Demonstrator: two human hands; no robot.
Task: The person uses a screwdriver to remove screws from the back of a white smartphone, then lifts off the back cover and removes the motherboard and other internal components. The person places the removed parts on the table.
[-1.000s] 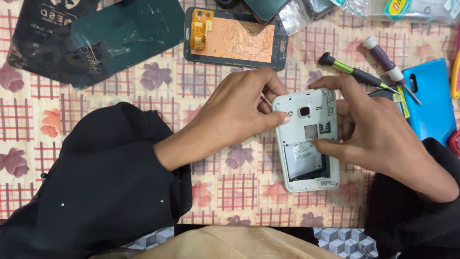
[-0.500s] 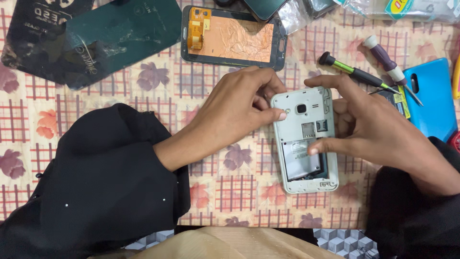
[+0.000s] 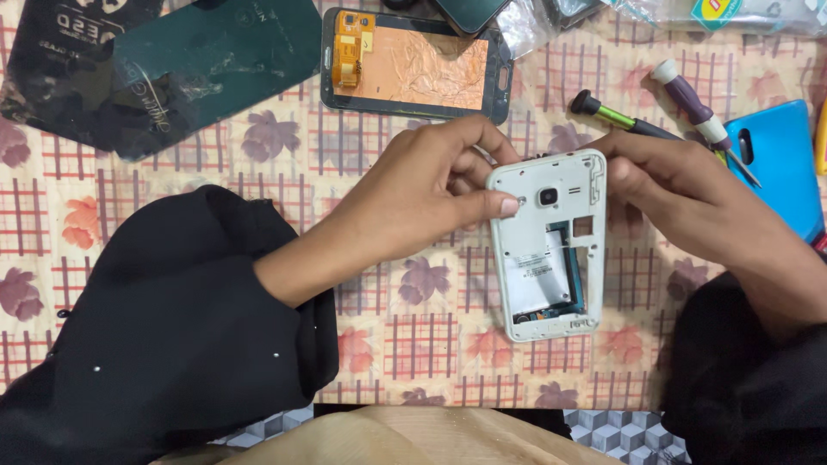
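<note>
White phone frame [image 3: 551, 250], back off, battery bay open w/ cutouts.

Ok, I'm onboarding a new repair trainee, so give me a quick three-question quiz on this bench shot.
1. True or false: the white phone frame lies with its open back facing up.
2. Which hand grips the frame's upper right corner? A) left hand B) right hand
3. What lies above the left hand on the checked floral tablecloth?

Key: 1. True. 2. B. 3. A detached screen panel with a copper-coloured back.
</note>
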